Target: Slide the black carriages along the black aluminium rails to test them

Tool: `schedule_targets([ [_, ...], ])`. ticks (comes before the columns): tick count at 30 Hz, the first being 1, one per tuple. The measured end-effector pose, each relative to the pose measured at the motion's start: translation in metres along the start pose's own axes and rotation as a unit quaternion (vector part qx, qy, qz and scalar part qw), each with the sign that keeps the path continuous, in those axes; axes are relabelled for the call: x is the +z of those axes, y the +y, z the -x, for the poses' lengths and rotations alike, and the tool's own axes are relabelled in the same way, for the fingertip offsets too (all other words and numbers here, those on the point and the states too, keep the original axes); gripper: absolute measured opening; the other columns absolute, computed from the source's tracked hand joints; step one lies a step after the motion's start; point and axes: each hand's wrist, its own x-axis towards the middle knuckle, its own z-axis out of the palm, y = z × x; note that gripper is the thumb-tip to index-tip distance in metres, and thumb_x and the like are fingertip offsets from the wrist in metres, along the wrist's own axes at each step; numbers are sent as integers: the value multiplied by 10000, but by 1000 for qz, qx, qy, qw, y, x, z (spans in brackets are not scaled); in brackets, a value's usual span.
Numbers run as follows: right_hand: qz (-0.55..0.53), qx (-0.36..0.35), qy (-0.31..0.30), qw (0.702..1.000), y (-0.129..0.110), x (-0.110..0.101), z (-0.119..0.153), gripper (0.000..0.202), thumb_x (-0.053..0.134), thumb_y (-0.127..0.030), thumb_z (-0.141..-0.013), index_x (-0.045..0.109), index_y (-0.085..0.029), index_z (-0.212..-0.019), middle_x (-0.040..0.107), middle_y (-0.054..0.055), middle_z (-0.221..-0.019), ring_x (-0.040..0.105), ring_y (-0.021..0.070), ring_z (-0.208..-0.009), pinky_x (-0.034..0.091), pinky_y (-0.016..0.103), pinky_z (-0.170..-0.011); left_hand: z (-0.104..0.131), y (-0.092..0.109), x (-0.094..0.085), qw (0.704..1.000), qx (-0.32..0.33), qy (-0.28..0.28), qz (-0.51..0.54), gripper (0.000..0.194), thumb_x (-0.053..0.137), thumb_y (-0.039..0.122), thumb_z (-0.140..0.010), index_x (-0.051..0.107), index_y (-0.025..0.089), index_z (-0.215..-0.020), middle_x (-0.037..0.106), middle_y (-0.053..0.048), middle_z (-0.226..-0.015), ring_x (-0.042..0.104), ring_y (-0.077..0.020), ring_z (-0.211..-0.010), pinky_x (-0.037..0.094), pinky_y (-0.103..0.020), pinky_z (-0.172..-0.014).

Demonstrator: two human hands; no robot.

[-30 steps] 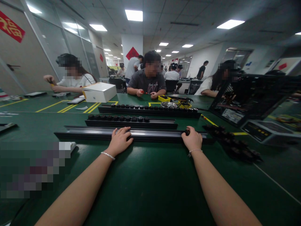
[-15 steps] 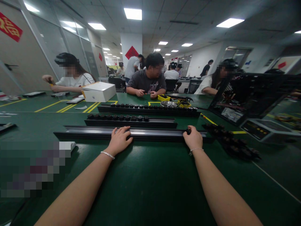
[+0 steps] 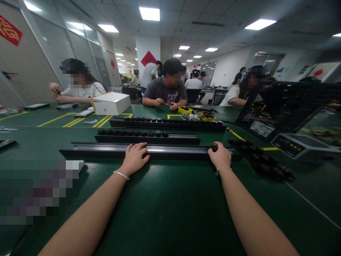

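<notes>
A long black rail [image 3: 90,149] with a shiny inner channel lies crosswise on the green table before me. My left hand [image 3: 135,158] spans its middle, fingers spread over the top and far edge, thumb on the near side, gripping it. Near the rail's right end, my right hand [image 3: 221,156] has its fingers closed around a small dark knob-like piece [image 3: 214,148] at the channel; the fingers partly cover it. Just beyond lies a shorter black rail [image 3: 183,139], with a row of round black pieces [image 3: 137,133] along its left part.
A third rail [image 3: 170,125] filled with similar pieces lies farther back. More dark pieces [image 3: 269,161] lie in strips at right, beside a grey box-shaped device [image 3: 301,147] and an open black case [image 3: 266,110]. A white box [image 3: 112,104] and yellow bins [image 3: 185,110] stand near co-workers opposite.
The view has shifted slightly. My right hand has moved a tiny bit rightward with the small dark piece; my left hand stays on the rail.
</notes>
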Motion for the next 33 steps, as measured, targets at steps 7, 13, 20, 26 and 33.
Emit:
schedule_targets([
  [7,-4,6,1,1000,3,-1,-1,420,483,-310,-779,543,-167,-1170,640,102,-1022,565,242,-978,367,371,-904,0,1,-1,1000,-6,-4,1,214,480,396,-814,643,267,-866,521,-22,-1325,446,-249,-1221,216,-526,-1067],
  [13,-8,18,3,1000,6,-1,-3,423,490,-314,-780,543,-171,-1174,638,102,-1046,566,244,-982,371,374,-910,0,0,0,1000,-3,-1,-3,223,472,401,-821,638,260,-869,521,-27,-1325,448,-253,-1219,221,-538,-1058],
  [20,-12,23,-1,1000,8,-1,-4,420,498,-314,-784,545,-171,-1176,633,114,-1058,563,247,-998,374,376,-911,0,-1,2,1000,2,4,0,225,469,405,-824,636,262,-872,519,-26,-1326,447,-250,-1219,216,-536,-1060],
  [26,-12,25,-3,1000,10,-1,-5,409,496,-305,-789,549,-170,-1171,637,114,-1040,569,246,-984,391,364,-884,0,-2,3,1000,3,2,-2,226,471,408,-824,636,259,-870,518,-26,-1328,446,-249,-1221,214,-536,-1060],
  [33,4,24,16,1000,15,-1,-7,410,492,-307,-774,569,-164,-1150,647,119,-1013,571,251,-964,387,368,-888,0,-2,2,1000,1,1,-7,231,475,403,-821,641,253,-876,519,-28,-1325,456,-255,-1211,224,-536,-1058],
])
